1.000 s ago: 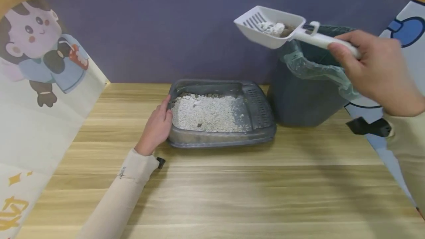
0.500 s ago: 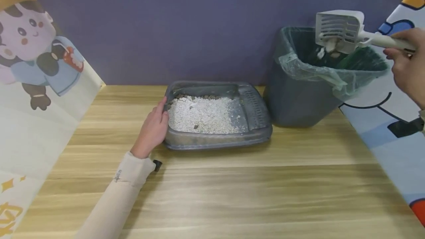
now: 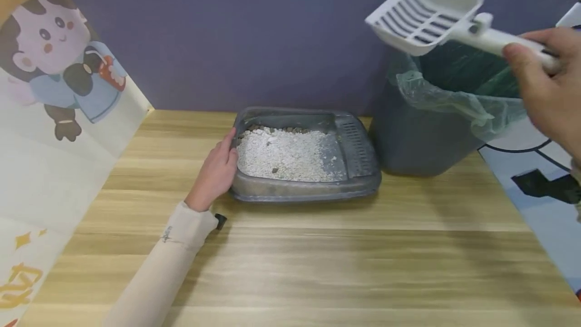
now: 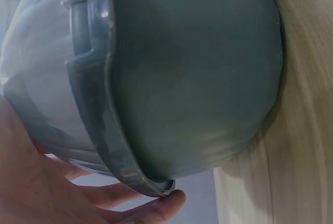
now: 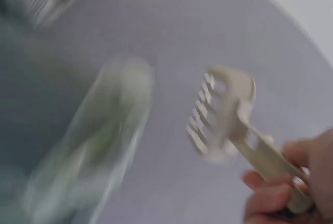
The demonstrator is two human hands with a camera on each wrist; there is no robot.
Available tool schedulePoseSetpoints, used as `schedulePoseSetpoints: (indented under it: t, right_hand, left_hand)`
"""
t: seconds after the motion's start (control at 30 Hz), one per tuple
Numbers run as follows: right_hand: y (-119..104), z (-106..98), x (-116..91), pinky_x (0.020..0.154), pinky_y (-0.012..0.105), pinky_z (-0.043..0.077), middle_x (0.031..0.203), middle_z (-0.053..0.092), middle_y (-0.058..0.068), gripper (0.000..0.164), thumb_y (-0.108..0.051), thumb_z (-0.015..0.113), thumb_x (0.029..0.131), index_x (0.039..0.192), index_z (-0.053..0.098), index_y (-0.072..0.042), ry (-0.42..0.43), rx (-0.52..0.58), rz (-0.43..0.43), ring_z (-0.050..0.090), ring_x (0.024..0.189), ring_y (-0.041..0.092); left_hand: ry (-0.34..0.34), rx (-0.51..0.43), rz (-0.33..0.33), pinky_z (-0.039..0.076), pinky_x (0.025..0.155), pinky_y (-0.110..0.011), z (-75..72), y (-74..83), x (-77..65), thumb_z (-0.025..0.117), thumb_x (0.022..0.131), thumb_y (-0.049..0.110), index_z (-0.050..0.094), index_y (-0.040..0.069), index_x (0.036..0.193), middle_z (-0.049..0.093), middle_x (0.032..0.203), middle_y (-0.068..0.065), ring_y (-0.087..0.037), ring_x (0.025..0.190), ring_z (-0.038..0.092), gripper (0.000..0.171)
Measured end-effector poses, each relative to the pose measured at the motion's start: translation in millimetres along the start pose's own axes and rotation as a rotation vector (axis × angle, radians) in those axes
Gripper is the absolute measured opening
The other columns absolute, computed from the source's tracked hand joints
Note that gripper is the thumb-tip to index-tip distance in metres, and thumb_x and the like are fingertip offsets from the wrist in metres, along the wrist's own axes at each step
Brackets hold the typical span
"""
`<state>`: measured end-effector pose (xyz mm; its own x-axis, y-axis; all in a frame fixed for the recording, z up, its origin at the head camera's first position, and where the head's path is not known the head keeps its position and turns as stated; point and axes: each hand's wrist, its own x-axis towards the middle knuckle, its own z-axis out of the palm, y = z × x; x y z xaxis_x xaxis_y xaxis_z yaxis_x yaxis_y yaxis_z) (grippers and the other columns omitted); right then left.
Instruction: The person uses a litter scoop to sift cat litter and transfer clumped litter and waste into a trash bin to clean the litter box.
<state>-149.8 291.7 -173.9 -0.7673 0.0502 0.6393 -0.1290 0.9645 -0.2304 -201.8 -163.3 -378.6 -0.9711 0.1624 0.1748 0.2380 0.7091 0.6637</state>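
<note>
My right hand (image 3: 551, 79) grips the handle of a white slotted litter scoop (image 3: 426, 16), held up in front of the trash can (image 3: 422, 135). Its bowl shows bare slots with no clumps in it. In the right wrist view the scoop (image 5: 223, 115) is tilted, with fingers wrapped around its handle. A grey litter box (image 3: 304, 191) with whitish litter (image 3: 281, 155) rests on the wooden surface. My left hand (image 3: 215, 173) holds the box's left rim; the left wrist view shows fingertips (image 4: 169, 206) at the rim edge. Dark bits lie along the litter's back edge.
The trash can stands right of the litter box, lined with a translucent green bag (image 3: 458, 100) folded over its rim. A purple wall (image 3: 254, 39) rises behind. Cartoon-printed panels (image 3: 59, 79) flank both sides of the wooden surface (image 3: 317, 266).
The scoop has moved right over the trash can, been tipped so its clumps dropped out, then swung back up and left, now without them. My left hand stays at the box's rim.
</note>
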Motion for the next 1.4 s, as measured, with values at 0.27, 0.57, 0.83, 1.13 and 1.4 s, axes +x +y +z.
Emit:
schedulePoseSetpoints:
  t: [0.27, 0.57, 0.83, 1.13, 1.4]
  right_hand:
    - [-63.5, 69.0, -4.6, 0.044, 0.032, 0.034, 0.054, 0.046, 0.001, 0.035, -0.031, 0.048, 0.1, 0.083, 0.067, -0.006, -0.61, -0.044, -0.395, 0.039, 0.04, 0.016]
    - [-64.1, 150.3, 12.7, 0.046, 0.031, 0.037, 0.047, 0.036, 0.0, 0.046, -0.026, 0.049, 0.099, 0.057, 0.053, -0.01, -0.945, 0.001, -0.276, 0.031, 0.039, 0.012]
    - [-76.4, 168.1, 31.3, 0.057, 0.036, 0.043, 0.071, 0.057, 0.008, 0.032, -0.024, 0.049, 0.099, 0.103, 0.068, 0.001, -1.108, -0.03, -0.302, 0.048, 0.054, 0.016]
    - [-99.4, 223.8, 11.0, 0.066, 0.039, 0.047, 0.086, 0.061, 0.014, 0.031, -0.02, 0.046, 0.101, 0.115, 0.06, 0.004, -1.209, 0.084, -0.396, 0.057, 0.067, 0.023]
    - [-106.2, 263.9, -7.2, 0.052, 0.034, 0.039, 0.087, 0.057, 0.016, 0.03, -0.026, 0.032, 0.104, 0.115, 0.044, 0.0, -1.261, 0.231, -0.336, 0.045, 0.057, 0.018]
  left_hand:
    - [-0.023, 0.019, 0.002, 0.023, 0.109, -0.052, 0.4, -2.4, 4.1, 0.028, 0.102, 0.028, 0.014, 0.015, 0.153, 0.027, 0.151, -0.016, -0.037, 0.134, 0.029, 0.054]
    - [-0.085, 0.062, 0.023, 0.022, 0.11, -0.048, -0.9, -0.4, 6.8, 0.023, 0.103, 0.036, 0.01, 0.017, 0.153, 0.023, 0.153, -0.013, -0.034, 0.135, 0.028, 0.055]
    - [-0.069, 0.099, 0.044, 0.034, 0.103, -0.05, -10.7, -1.4, 6.2, 0.025, 0.103, 0.032, 0.011, 0.015, 0.153, 0.034, 0.148, -0.016, -0.037, 0.12, 0.046, 0.055]
    - [-0.092, 0.094, 0.047, 0.036, 0.102, -0.049, -14.2, -5.6, 5.4, 0.026, 0.103, 0.033, 0.01, 0.017, 0.153, 0.038, 0.145, -0.018, -0.035, 0.117, 0.048, 0.055]
    - [-0.055, 0.091, 0.039, 0.037, 0.102, -0.049, -8.3, -6.6, 8.0, 0.029, 0.103, 0.024, 0.012, 0.011, 0.152, 0.04, 0.143, -0.021, -0.037, 0.114, 0.049, 0.054]
